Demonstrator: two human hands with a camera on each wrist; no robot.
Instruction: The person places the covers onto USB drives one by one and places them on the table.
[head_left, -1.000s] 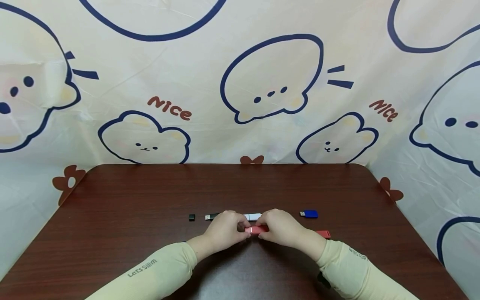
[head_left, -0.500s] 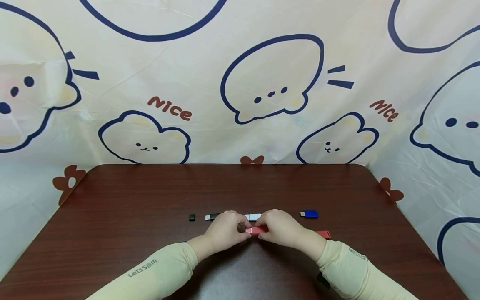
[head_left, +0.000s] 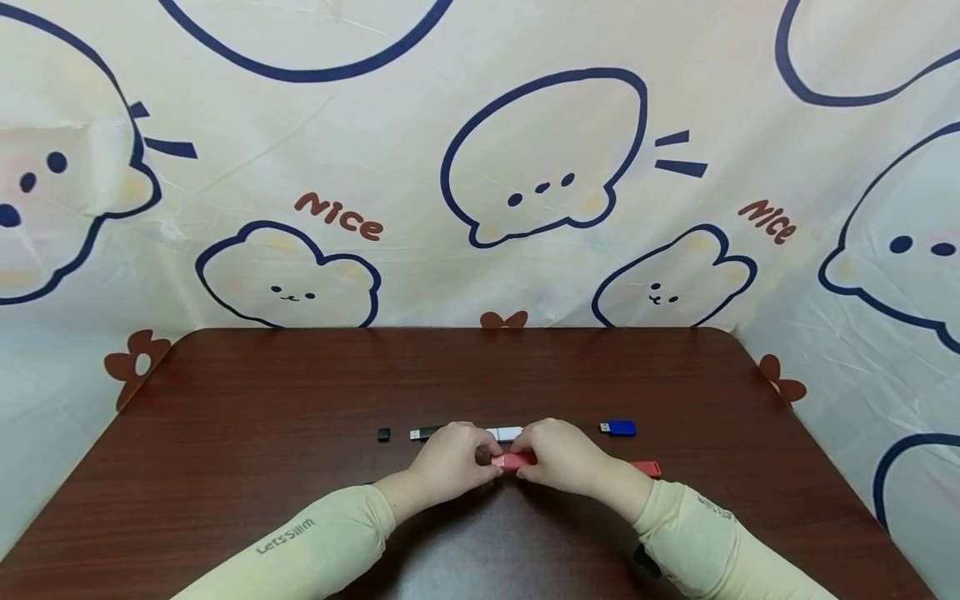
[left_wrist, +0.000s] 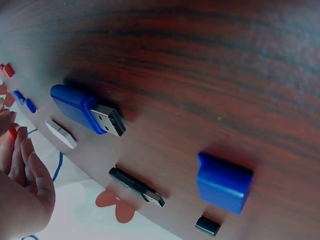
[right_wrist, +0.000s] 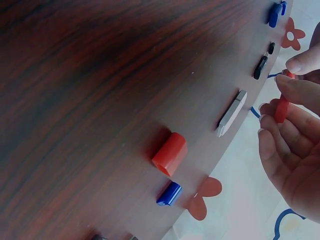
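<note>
Head view: the left hand and right hand come in from opposite sides, pinching 1 red stick between them. Its long axis runs across, from 1 hand to the other; neither is nearer, as both touch it. A white stick lies just beyond the hands, lengthwise almost parallel.

Left wrist view: the red stick barely shows past the fingers; a blue stick with a bare metal plug lies apart from the hands.

Right wrist view: fingertips close on the red stick; whether it clears the bench, I cannot tell. A loose red piece lies apart from both hands.
</note>
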